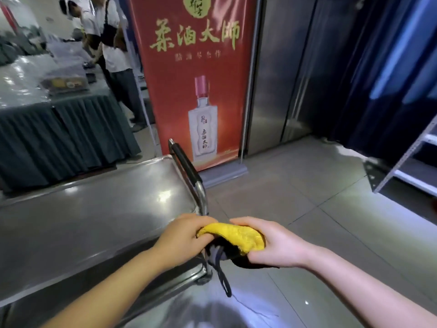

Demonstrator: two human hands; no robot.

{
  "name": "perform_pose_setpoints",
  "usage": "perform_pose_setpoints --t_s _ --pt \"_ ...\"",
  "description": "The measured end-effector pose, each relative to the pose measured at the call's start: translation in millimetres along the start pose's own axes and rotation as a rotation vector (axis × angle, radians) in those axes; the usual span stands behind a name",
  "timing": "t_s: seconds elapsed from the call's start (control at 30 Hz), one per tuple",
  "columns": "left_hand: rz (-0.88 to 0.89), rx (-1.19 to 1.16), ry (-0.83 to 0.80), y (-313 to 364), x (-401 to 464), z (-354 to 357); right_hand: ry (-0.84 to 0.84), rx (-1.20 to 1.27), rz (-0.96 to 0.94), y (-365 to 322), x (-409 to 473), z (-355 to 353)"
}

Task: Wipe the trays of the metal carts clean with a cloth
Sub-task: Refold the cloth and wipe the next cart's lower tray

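A bunched yellow cloth (236, 236) with a dark underside is held between both hands, just past the right end of the metal cart. My left hand (182, 240) grips its left end and my right hand (274, 245) grips its right end, fingers curled around it. A dark cord (222, 273) hangs down from under the cloth. The cart's top tray (82, 223) is bare shiny steel and stretches to the left. Its black-gripped push handle (186, 166) rises at the tray's right end, above my hands.
A red banner stand (198, 86) showing a bottle stands right behind the cart. A table with a dark skirt (59, 131) is at the back left, with people standing by it. Steel doors (288, 74), a dark blue curtain (383, 79) and a white shelf frame (411, 162) line the right.
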State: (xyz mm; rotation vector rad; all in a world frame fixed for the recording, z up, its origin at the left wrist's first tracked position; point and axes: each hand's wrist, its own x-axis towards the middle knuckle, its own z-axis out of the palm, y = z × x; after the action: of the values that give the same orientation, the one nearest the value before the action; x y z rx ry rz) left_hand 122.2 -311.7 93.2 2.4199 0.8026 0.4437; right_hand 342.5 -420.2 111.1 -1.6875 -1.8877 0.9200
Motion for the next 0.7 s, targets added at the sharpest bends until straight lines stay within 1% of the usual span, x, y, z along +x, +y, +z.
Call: perform_pose_setpoints --t_s 0.13,0.27,0.37,0.5,0.63,0.7 --pt "-0.032 -0.095 -0.094 21 69 28 0.078 0.039 0.079 50 -13 -41" --pt "-0.062 -0.225 -0.056 22 128 59 0.156 0.137 0.129 101 2 -75" --pt "-0.123 -0.297 -0.019 8 171 81 0.207 0.222 0.205 139 32 -93" --pt "-0.207 -0.384 -0.010 -22 249 100 0.242 0.300 0.240 188 89 -123" --pt "-0.198 -0.371 -0.051 -56 330 108 0.256 0.411 0.348 234 149 -162" --pt "-0.191 -0.362 -0.035 -67 370 106 0.247 0.353 0.348 256 177 -183"
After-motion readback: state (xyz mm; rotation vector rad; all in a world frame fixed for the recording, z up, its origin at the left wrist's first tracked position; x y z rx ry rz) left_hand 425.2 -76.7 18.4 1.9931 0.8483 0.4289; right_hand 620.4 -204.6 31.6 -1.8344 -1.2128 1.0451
